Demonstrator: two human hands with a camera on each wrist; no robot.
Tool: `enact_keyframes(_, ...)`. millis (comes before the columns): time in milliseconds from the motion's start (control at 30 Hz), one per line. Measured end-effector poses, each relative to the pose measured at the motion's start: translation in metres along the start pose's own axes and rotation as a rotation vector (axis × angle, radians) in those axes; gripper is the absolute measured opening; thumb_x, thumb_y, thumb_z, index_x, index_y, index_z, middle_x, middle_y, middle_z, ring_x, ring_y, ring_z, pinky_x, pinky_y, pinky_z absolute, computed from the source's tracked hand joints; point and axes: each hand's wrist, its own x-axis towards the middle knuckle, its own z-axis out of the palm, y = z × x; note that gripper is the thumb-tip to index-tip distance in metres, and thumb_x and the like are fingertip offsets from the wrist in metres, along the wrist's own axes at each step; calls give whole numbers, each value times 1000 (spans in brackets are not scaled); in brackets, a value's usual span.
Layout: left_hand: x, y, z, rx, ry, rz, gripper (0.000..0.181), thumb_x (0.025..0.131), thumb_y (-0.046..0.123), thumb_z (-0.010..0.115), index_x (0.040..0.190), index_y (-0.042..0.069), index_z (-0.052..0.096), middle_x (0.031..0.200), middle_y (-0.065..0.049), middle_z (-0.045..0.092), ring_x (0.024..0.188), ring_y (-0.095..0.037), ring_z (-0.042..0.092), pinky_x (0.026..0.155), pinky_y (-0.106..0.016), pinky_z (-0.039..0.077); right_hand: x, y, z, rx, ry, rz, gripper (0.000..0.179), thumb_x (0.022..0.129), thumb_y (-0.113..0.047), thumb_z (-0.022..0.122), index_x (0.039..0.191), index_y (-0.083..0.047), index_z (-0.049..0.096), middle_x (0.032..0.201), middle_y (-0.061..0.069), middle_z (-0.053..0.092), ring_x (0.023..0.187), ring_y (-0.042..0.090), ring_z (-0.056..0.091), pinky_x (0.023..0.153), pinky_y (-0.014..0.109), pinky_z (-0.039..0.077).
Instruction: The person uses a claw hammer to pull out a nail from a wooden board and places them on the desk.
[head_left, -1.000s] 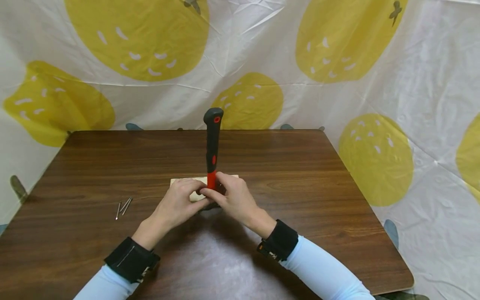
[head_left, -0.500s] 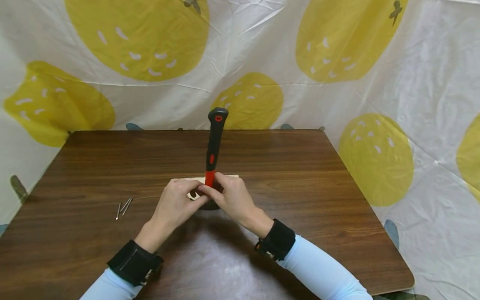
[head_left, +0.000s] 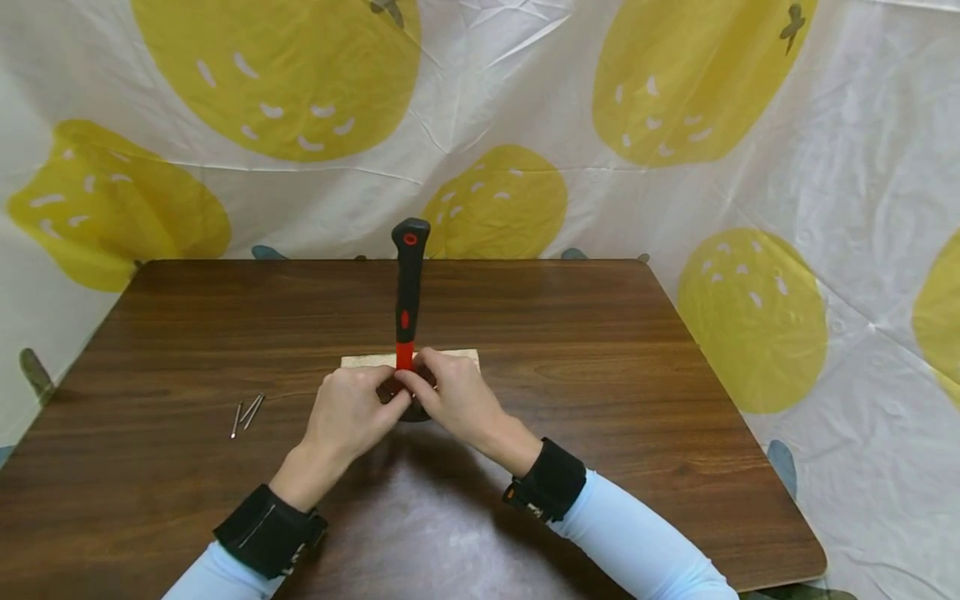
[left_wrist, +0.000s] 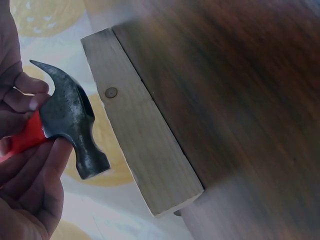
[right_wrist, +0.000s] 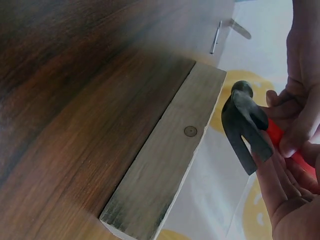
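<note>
A claw hammer stands handle up in the head view, its black grip above and its red neck between the two hands. My left hand and right hand both hold it low, thumbs and fingers round the neck close to the head. The dark metal hammer head shows in the left wrist view, with its curved claw and striking face. In the right wrist view the forked claw is visible. Behind the hands lies a pale wooden block with a small round mark on its face.
Several loose nails lie on the brown wooden table, left of the hands. A white cloth with yellow fruit prints hangs behind the table and along its right side.
The hammer's handle leans first slightly right, then swings left to its present stance. Both hands shift a little left with it. The nails and block stay put.
</note>
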Motion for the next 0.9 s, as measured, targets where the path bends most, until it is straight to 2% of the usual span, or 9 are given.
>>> enact_keyframes(167, -4, -2, -2, 13, -20, -55, 8, 83, 12, 76, 83, 4, 78, 61, 1, 65, 50, -10, 53, 47, -29, 44, -1, 2, 0, 28, -53, 9, 8, 99, -11, 70, 99, -4, 67, 85, 3, 72, 71, 11, 67, 61, 18, 51)
enact_keyframes(300, -6, -6, -7, 46, -26, -122, 14, 84, 17, 77, 78, 5, 77, 56, 2, 61, 46, -11, 49, 44, -30, 39, -2, 6, -3, -12, -69, 9, 7, 98, -10, 70, 99, -4, 66, 89, 4, 73, 77, 13, 70, 67, 22, 56)
enact_keyframes(433, -7, -9, -16, 67, -44, -202, 17, 86, 20, 76, 79, 4, 77, 55, 1, 60, 45, -14, 47, 42, -32, 37, -9, 15, -10, -86, -40, 27, 6, 98, -12, 69, 97, -6, 68, 89, 1, 73, 77, 13, 70, 68, 24, 57)
enact_keyframes(667, -12, -17, -28, 78, -109, -352, 20, 87, 24, 73, 81, 5, 78, 57, 2, 61, 45, -17, 50, 41, -34, 40, -23, 40, -30, -192, -3, 102, 5, 98, -13, 69, 95, -11, 71, 83, -4, 70, 73, 9, 64, 65, 25, 51)
enact_keyframes(900, -13, -29, -37, 92, -225, -450, 25, 87, 27, 70, 70, 9, 73, 50, 5, 46, 44, -18, 44, 40, -32, 33, -29, 66, -59, -242, 45, 186, 5, 97, -13, 69, 96, -9, 73, 83, -1, 70, 71, 12, 64, 66, 32, 54)
